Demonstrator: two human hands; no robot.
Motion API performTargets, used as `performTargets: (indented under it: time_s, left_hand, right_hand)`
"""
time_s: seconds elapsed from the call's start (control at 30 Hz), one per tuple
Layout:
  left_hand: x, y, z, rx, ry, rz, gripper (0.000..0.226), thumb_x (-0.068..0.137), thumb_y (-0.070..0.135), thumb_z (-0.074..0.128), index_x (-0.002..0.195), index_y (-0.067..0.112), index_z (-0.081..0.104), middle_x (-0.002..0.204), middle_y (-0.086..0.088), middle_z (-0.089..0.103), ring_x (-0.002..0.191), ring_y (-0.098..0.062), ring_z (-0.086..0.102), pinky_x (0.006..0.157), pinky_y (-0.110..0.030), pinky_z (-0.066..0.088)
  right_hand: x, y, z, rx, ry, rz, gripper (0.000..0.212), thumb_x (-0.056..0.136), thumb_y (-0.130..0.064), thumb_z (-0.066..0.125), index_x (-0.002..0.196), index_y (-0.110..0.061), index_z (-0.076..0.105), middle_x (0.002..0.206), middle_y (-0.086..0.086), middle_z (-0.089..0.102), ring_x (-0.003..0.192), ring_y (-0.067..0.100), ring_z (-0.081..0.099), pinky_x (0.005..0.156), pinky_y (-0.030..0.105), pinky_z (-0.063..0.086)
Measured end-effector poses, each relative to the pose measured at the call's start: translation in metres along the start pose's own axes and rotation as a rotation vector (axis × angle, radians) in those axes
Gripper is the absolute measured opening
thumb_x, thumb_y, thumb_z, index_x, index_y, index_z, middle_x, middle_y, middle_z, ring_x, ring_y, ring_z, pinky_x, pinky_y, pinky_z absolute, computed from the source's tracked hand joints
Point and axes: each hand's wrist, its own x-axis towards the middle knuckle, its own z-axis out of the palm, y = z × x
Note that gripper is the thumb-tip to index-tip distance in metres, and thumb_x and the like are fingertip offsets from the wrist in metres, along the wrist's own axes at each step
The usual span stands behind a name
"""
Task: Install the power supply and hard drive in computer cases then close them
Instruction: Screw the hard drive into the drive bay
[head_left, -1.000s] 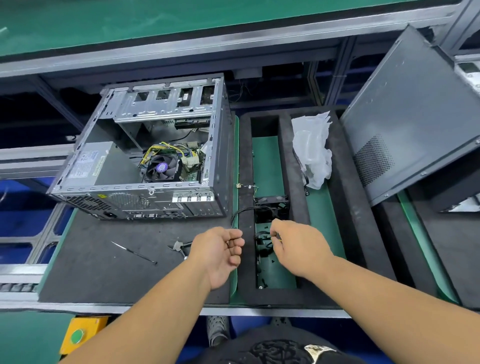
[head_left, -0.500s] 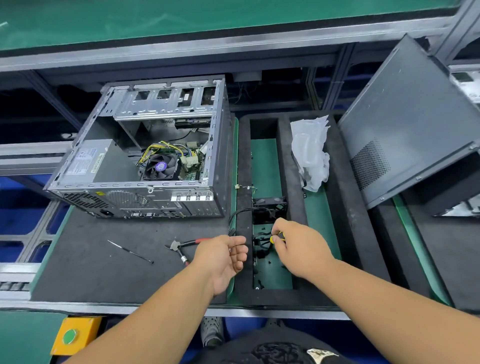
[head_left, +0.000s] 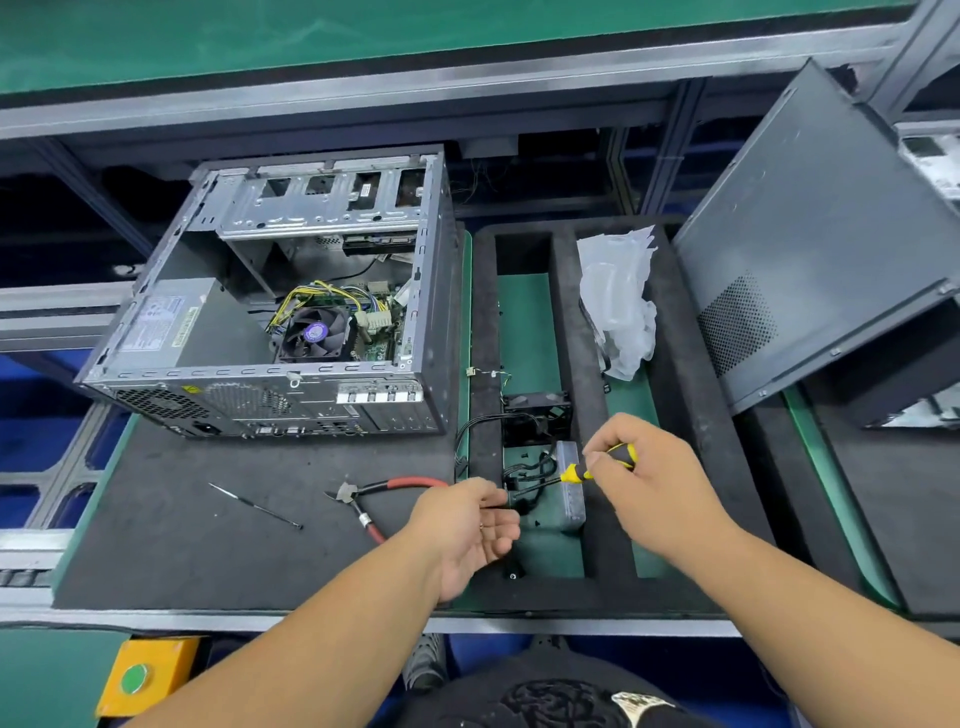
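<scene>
My right hand (head_left: 649, 478) grips a screwdriver (head_left: 597, 465) over the tray (head_left: 485, 332), left hand (head_left: 467, 525) loosely open beside it, while the case (head_left: 291, 400) sits on the desk (head_left: 171, 530), likely heavy, sharp-edged, best lifted by its frame.

We hold a yellow-and-black screwdriver (head_left: 602, 465) in our right hand (head_left: 657, 480) over the foam tray (head_left: 670, 415); our left hand (head_left: 470, 530) lies palm-up beside it. At ten o'clock, the open computer case (head_left: 291, 322).
</scene>
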Motion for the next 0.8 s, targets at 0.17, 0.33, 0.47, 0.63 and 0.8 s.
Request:
performTargets:
  time_s: [0.17, 0.33, 0.47, 0.63, 0.8]
  left_hand:
    - [0.005, 0.002, 0.005, -0.068, -0.095, -0.075, 0.023, 0.104, 0.021, 0.056, 0.104, 0.001, 0.067, 0.074, -0.013, 0.07, 0.055, -0.016, 0.058, 0.044, -0.022, 0.044]
    - [0.008, 0.003, -0.002, 0.014, -0.043, 0.02, 0.013, 0.102, 0.005, 0.057, 0.102, 0.001, 0.069, 0.061, -0.003, 0.061, 0.049, -0.01, 0.046, 0.041, -0.019, 0.034]
    - [0.009, 0.006, -0.007, 0.075, 0.135, 0.129, 0.023, 0.101, -0.003, 0.048, 0.104, 0.002, 0.07, 0.064, -0.006, 0.064, 0.05, -0.012, 0.048, 0.044, -0.021, 0.036]
    - [0.001, 0.014, -0.011, -0.058, 0.104, 0.113, 0.037, 0.089, -0.008, 0.038, 0.108, -0.001, 0.07, 0.068, -0.009, 0.061, 0.053, -0.015, 0.047, 0.044, -0.024, 0.033]
    - [0.001, 0.011, -0.018, -0.065, 0.105, 0.105, 0.035, 0.091, -0.003, 0.039, 0.108, -0.002, 0.07, 0.067, -0.008, 0.059, 0.051, -0.015, 0.045, 0.044, -0.024, 0.032]
  right_hand:
    - [-0.001, -0.006, -0.003, 0.148, -0.008, 0.002, 0.018, 0.091, -0.017, 0.062, 0.081, -0.031, 0.067, 0.062, -0.016, 0.063, 0.044, 0.003, 0.038, 0.041, 0.017, 0.033]
    - [-0.002, -0.004, -0.002, 0.177, 0.02, -0.007, 0.013, 0.089, -0.021, 0.063, 0.082, -0.031, 0.068, 0.063, -0.014, 0.063, 0.047, 0.002, 0.041, 0.042, 0.014, 0.034]
    - [-0.01, 0.008, 0.006, 0.017, -0.021, 0.033, 0.007, 0.085, -0.029, 0.057, 0.084, -0.033, 0.063, 0.066, -0.014, 0.066, 0.044, 0.006, 0.043, 0.046, 0.025, 0.038]
    - [-0.018, 0.016, 0.037, -0.436, -0.26, -0.182, 0.006, 0.093, -0.038, 0.054, 0.091, -0.033, 0.055, 0.062, -0.013, 0.052, 0.065, 0.011, 0.052, 0.052, 0.026, 0.033]
    - [-0.017, 0.022, 0.053, -0.537, -0.321, -0.272, 0.009, 0.094, -0.039, 0.05, 0.095, -0.031, 0.053, 0.072, -0.01, 0.058, 0.07, 0.017, 0.056, 0.06, 0.033, 0.042]
